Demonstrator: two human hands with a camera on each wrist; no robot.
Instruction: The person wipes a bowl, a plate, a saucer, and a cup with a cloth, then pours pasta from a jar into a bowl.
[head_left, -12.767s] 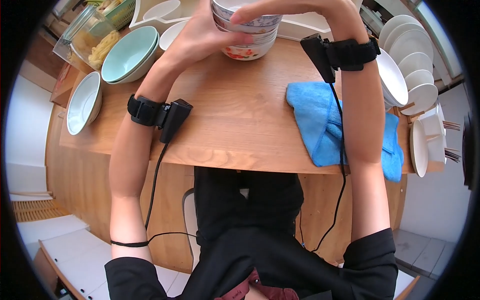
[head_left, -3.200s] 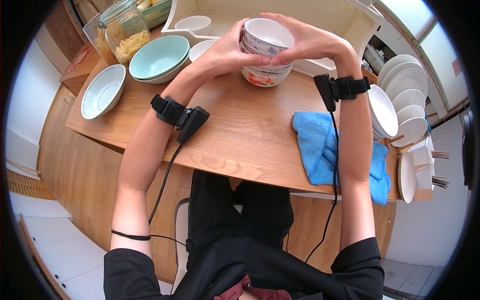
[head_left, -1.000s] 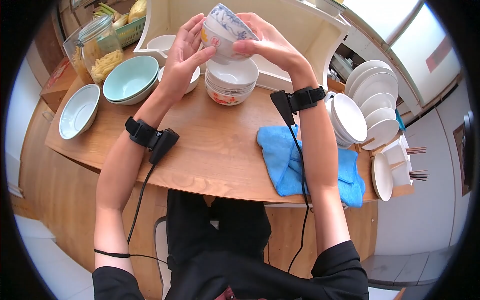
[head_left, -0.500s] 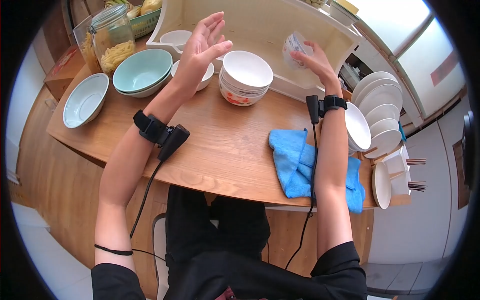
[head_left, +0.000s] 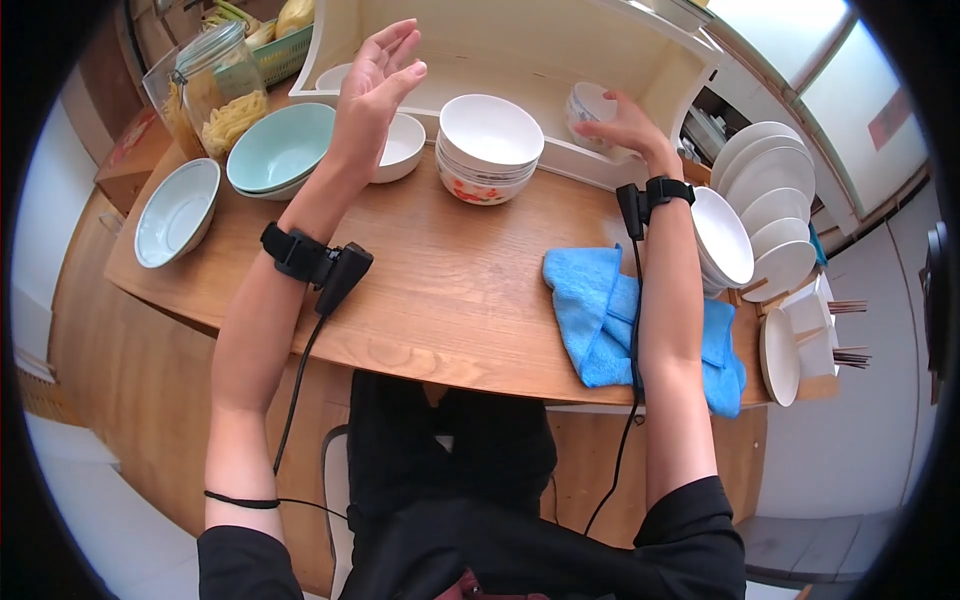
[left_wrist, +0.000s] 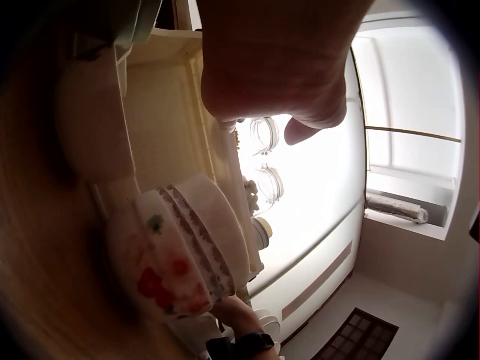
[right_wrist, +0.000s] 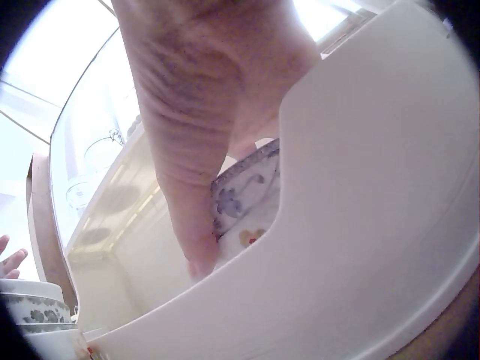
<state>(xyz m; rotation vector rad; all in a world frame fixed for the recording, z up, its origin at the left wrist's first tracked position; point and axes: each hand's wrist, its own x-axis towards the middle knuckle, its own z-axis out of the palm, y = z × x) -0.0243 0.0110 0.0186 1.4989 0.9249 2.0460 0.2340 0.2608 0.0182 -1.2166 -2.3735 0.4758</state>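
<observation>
My right hand [head_left: 636,130] grips a small nested pair of patterned bowls [head_left: 593,101] inside the right end of a cream bin [head_left: 500,62]. In the right wrist view the thumb lies along the blue-flowered upper bowl [right_wrist: 244,191]; a yellow-and-red motif shows below, and the bin's front wall hides the rest. My left hand [head_left: 368,105] is raised, fingers extended and holding nothing, above a white bowl [head_left: 400,150]. To its right stands a stack of white bowls [head_left: 488,160] with red flowers on the lowest one, close to the bin's front edge.
Pale green bowls [head_left: 280,150], a rimmed white bowl [head_left: 178,215] and a pasta jar [head_left: 232,105] occupy the left side. A crumpled blue cloth [head_left: 595,320] lies at the front right. Beyond it are white bowls [head_left: 722,235] and a row of upright plates [head_left: 770,180].
The bowl pair was lifted off the stack; the left hand let go, and the right hand carried the pair rightward and lowered it into the bin. The left hand has shifted slightly left.
</observation>
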